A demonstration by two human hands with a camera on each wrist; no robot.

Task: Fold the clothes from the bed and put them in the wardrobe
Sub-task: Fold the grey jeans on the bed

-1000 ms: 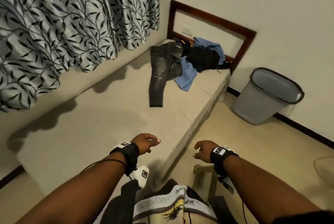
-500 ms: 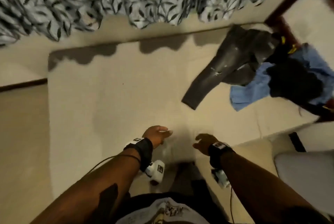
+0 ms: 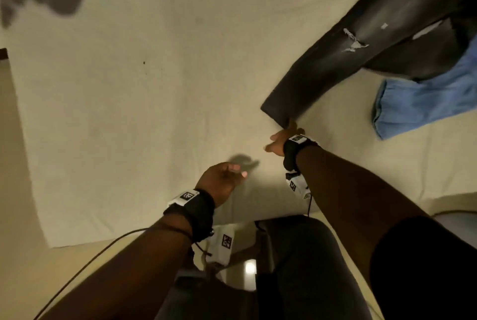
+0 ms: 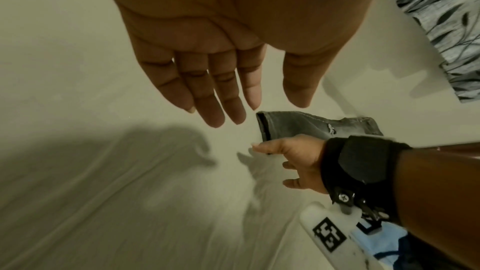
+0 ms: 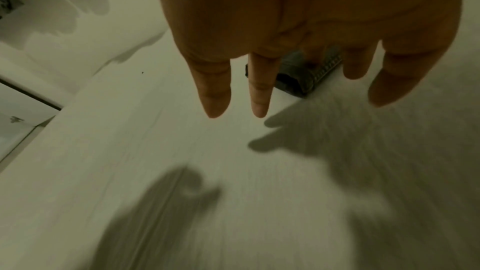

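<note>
Dark grey ripped jeans [image 3: 361, 43] lie on the cream bed sheet [image 3: 129, 87], one leg stretched toward me. A blue garment [image 3: 426, 102] lies beside them at the right. My right hand [image 3: 281, 139] is at the hem of that leg, fingers spread and straight, holding nothing. In the right wrist view the hem [image 5: 298, 81] shows just past the right hand [image 5: 285, 28]. My left hand [image 3: 224, 177] hovers over the sheet to the left, empty, its fingers straight [image 4: 215, 100]. The left wrist view shows the right hand [image 4: 293, 157] touching the jeans' hem [image 4: 311, 124].
The bed's near edge runs just in front of my legs [image 3: 296, 268]. Tan floor [image 3: 15, 242] lies at the left. A leaf-patterned curtain [image 4: 441, 28] hangs behind the bed. Its shadow falls along the far side of the sheet.
I have come closer and the view has tipped down onto the bed. My right hand has reached forward to the jeans' hem. The left hand has moved out over the sheet.
</note>
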